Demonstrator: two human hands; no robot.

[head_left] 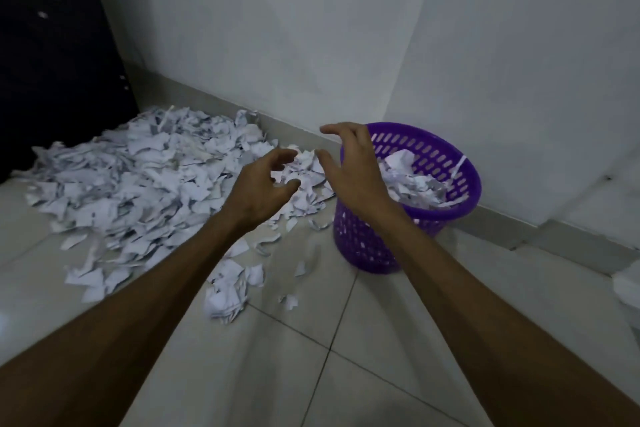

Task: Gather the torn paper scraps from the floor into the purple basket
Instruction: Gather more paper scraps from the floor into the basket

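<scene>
Currently both hands hover empty, left hand [265, 189] and right hand [349, 166] with fingers loosely curled, above white torn paper scraps [138, 180] heaped on tiled floor [311, 357]; purple perforated plastic basket [446, 215], partly filled, stands right of heap.

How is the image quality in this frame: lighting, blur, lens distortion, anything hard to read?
Head view: dim, flat, bluish light, no glare; the dark cabinet loses nearly all detail. Wide-angle bending stretches both forearms at the bottom edge. Left hand and right hand are slightly soft; paper scraps and purple basket read clearly.
</scene>
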